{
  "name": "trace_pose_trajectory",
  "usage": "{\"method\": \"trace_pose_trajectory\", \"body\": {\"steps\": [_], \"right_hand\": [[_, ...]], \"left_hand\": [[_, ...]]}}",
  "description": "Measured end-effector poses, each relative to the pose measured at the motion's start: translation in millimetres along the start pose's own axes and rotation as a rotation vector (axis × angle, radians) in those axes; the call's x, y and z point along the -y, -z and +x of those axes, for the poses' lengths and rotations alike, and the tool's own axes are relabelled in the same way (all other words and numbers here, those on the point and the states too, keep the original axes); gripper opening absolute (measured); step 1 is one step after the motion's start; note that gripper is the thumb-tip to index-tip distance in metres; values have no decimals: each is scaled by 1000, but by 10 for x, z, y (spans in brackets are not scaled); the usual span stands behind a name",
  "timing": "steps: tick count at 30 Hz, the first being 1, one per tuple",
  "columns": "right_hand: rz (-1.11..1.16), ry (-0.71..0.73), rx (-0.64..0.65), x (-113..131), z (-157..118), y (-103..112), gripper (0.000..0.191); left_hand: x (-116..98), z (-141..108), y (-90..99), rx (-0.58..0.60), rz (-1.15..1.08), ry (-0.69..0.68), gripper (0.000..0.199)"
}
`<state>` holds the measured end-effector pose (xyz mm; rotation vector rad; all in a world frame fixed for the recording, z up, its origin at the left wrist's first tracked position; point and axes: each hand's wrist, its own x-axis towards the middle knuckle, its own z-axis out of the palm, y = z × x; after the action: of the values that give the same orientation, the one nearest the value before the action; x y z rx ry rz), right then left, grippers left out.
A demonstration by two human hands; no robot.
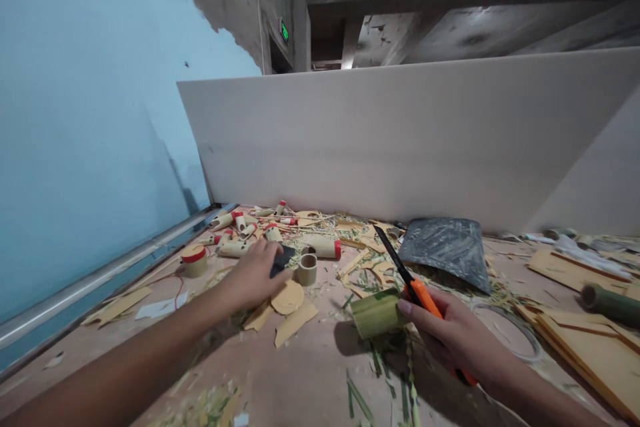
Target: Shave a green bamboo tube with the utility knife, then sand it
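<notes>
Shaving seems paused: at near right, the right hand [460,333] grasps an orange knife [425,297] (blade bare) and green bamboo tube [376,313]. Farther left, the left hand [254,275] meets a dark pad [283,260], grip unclear. Shifting either calls for blade-clear fingers.

Just left of the green bamboo piece [375,316], a stretch of tabletop [305,380] with few scraps leaves room for a low pass, bounded on its far side by flat tan scraps [296,323]. Farther left, the left hand [257,270] and its forearm cross the way. Beyond the bamboo piece to the left, an upright tube [307,270] and a heap of red-capped tubes [245,223] crowd the surface. The orange-handled cutter [423,297], in the right hand [450,330], blocks the bamboo piece's right side, its blade angled upward. Farther right lie a ring [510,333] and thin boards [590,347]; a curved dark sheet [447,250] obstructs the far right. Behind everything, a tall white panel [390,140] limits reach; above the bamboo piece, left of the blade, a hand could pass.
</notes>
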<state>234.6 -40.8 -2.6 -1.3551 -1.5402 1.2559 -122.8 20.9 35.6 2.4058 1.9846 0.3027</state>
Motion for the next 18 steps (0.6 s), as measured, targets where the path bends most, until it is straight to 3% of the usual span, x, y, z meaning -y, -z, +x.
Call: {"method": "trace_pose_trajectory", "body": {"steps": [2, 7, 12, 18], "right_hand": [[-4, -6, -6, -14, 10, 9, 53], [-1, -42, 11, -51, -3, 11, 50], [-28, -60, 14, -52, -18, 19, 47], [-10, -51, 1, -8, -14, 34, 47]], "left_hand": [[169, 63, 63, -33, 21, 65, 48], [533, 127, 138, 52, 65, 190, 50], [533, 108, 89, 71, 84, 195, 47], [602, 122, 167, 84, 22, 165, 33]]}}
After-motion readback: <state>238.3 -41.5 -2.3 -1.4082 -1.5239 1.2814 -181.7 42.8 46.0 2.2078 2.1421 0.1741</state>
